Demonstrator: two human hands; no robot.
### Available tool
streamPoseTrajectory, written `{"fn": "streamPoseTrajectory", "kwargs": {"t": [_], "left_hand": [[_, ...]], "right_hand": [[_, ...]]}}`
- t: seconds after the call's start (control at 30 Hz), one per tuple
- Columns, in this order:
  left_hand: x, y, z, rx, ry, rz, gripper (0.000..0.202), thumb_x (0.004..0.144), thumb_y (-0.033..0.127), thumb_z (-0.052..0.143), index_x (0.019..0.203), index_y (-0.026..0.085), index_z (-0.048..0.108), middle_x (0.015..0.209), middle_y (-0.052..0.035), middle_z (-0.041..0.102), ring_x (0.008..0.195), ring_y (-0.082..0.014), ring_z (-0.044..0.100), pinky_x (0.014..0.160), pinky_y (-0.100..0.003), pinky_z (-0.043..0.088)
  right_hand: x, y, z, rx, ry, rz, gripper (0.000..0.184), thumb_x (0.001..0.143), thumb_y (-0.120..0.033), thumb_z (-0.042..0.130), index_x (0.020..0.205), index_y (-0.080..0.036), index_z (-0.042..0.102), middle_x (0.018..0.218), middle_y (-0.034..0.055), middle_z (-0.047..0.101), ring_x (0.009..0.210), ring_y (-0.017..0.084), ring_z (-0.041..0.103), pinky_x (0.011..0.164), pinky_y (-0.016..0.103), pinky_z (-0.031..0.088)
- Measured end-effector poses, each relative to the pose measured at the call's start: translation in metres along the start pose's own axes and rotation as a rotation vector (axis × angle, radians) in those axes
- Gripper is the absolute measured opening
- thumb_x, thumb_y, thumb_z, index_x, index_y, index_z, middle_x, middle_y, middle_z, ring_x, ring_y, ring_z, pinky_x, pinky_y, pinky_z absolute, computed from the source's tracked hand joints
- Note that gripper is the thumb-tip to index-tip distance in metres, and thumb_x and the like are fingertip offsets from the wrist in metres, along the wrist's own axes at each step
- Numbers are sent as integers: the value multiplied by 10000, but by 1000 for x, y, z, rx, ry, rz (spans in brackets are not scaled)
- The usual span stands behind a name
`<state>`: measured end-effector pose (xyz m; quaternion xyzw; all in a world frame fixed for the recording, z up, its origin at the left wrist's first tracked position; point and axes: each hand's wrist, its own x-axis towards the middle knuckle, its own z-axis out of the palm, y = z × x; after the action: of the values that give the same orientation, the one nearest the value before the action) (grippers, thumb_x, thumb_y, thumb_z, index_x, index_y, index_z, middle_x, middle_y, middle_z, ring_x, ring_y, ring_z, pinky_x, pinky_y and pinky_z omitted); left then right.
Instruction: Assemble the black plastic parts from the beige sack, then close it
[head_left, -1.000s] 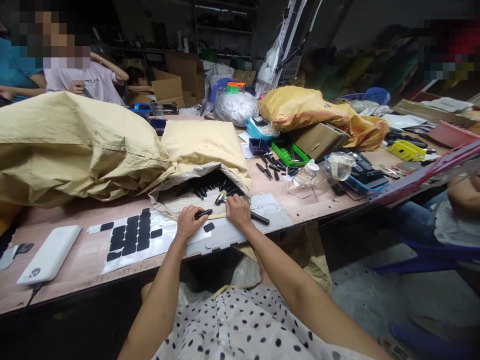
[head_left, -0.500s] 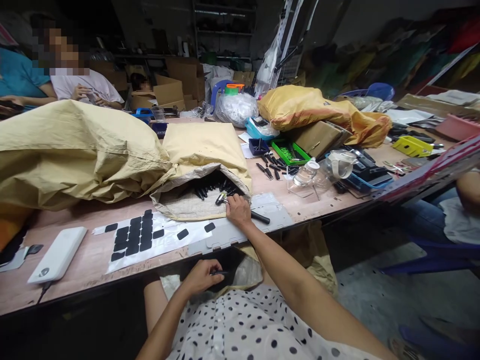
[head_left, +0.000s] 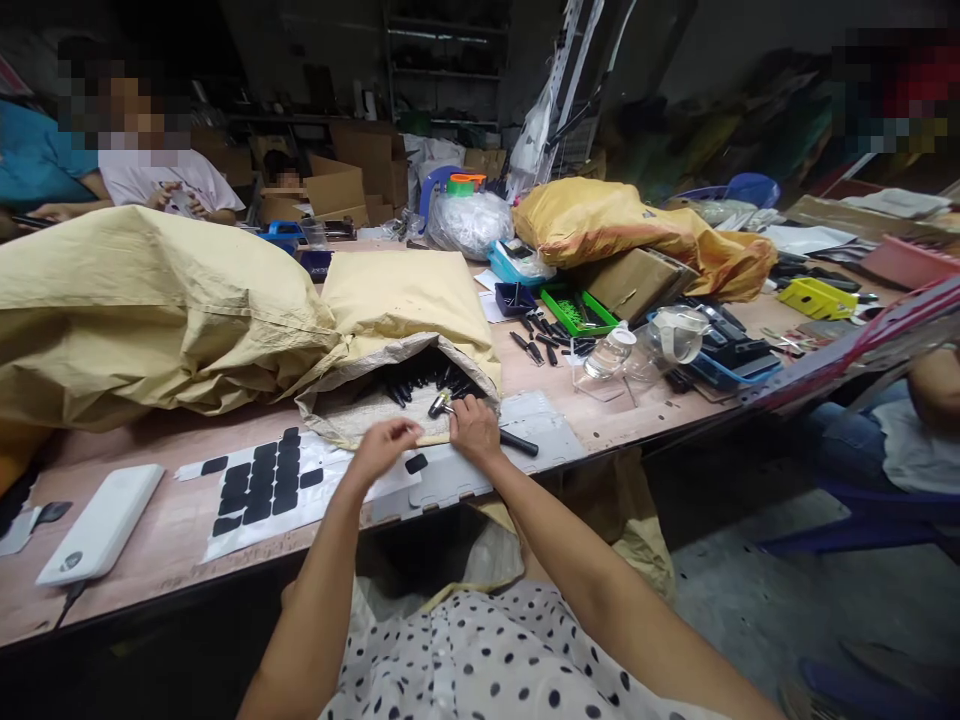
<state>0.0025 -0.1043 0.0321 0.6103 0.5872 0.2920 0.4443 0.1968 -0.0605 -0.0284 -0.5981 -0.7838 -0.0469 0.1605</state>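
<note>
My right hand [head_left: 474,428] is closed around a small hammer [head_left: 519,443]. Its metal head with a yellowish part points left, and the black handle sticks out to the right. The hammer lies at the mouth of a beige sack [head_left: 409,290] on the table, where several slim black pieces [head_left: 401,388] show inside. My left hand [head_left: 384,448] is raised over the table edge, left of the right hand, fingers reaching forward with nothing visible in them. Below it, a white sheet [head_left: 259,535] carries several black rounded-square stickers [head_left: 285,480]. A second open sack [head_left: 491,550] sits at my lap.
A large beige sack [head_left: 150,310] fills the table's left, behind a white power bank [head_left: 101,525]. To the right stand a green tray [head_left: 579,310], a clear bottle [head_left: 609,352] and a yellow sack [head_left: 600,220]. Co-workers sit at the far left and right.
My left hand has risen from the lap sack to the table, and the small dark piece it held is no longer seen. The right hand stays on the hammer.
</note>
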Motion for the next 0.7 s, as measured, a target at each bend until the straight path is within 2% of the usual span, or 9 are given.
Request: {"fn": "streamPoseTrajectory", "kwargs": {"t": [0.1, 0.17, 0.23, 0.3, 0.37, 0.47, 0.6, 0.7], "left_hand": [[51, -10, -25, 202, 536, -69, 273, 791, 386, 620, 960, 189, 705, 961, -110, 711, 977, -298, 664, 868, -426, 528], [75, -22, -33, 378, 689, -159, 231, 751, 333, 666, 925, 184, 697, 1014, -160, 696, 1085, -375, 628, 924, -513, 501], [87, -33, -36, 505, 693, -218, 174, 733, 318, 690, 844, 185, 687, 1006, -190, 691, 1133, -429, 597, 939, -577, 473], [90, -41, -37, 563, 671, -237, 131, 745, 308, 679, 791, 185, 680, 971, -195, 696, 1131, -442, 594, 945, -598, 455], [85, -45, -39, 565, 671, -213, 136, 759, 311, 662, 807, 188, 695, 945, -180, 703, 1099, -430, 606, 937, -581, 458], [67, -47, -35, 484, 636, -80, 207, 769, 364, 656, 885, 206, 720, 915, -121, 707, 985, -354, 637, 871, -480, 498], [35, -49, -7, 339, 481, 104, 247, 776, 390, 657, 967, 242, 708, 866, -24, 699, 808, -220, 621, 757, -337, 506], [21, -54, 17, 358, 427, 173, 133, 762, 338, 682, 855, 243, 690, 844, -17, 698, 822, -213, 609, 773, -328, 494]], "right_hand": [[0, -1, 0, 3, -2, 0, 154, 939, -237, 525, 1026, -205, 648, 1003, 97, 595, 941, 243, 497, 772, 329, 374], [0, -1, 0, 4, -3, 0, 155, 938, -235, 525, 1030, -206, 647, 998, 94, 597, 935, 240, 501, 766, 325, 374], [0, -2, 0, 2, -6, 3, 152, 937, -235, 528, 1028, -204, 647, 998, 93, 601, 933, 238, 505, 764, 322, 376], [0, -2, -1, 1, -11, 4, 152, 938, -238, 529, 1029, -204, 646, 1003, 94, 604, 936, 238, 509, 765, 322, 379], [0, -3, -2, 2, -15, 3, 154, 942, -248, 528, 1033, -206, 644, 1009, 95, 606, 940, 240, 510, 766, 325, 380], [0, -3, -3, 2, -19, 2, 157, 947, -262, 528, 1039, -206, 643, 1017, 98, 607, 946, 244, 508, 768, 329, 379], [0, -3, -3, -1, -17, 4, 153, 945, -257, 533, 1034, -205, 645, 1022, 99, 608, 952, 244, 507, 776, 331, 381], [0, -1, -3, 0, -16, 0, 159, 953, -258, 528, 1038, -205, 652, 1017, 94, 613, 956, 242, 513, 785, 328, 385]]}}
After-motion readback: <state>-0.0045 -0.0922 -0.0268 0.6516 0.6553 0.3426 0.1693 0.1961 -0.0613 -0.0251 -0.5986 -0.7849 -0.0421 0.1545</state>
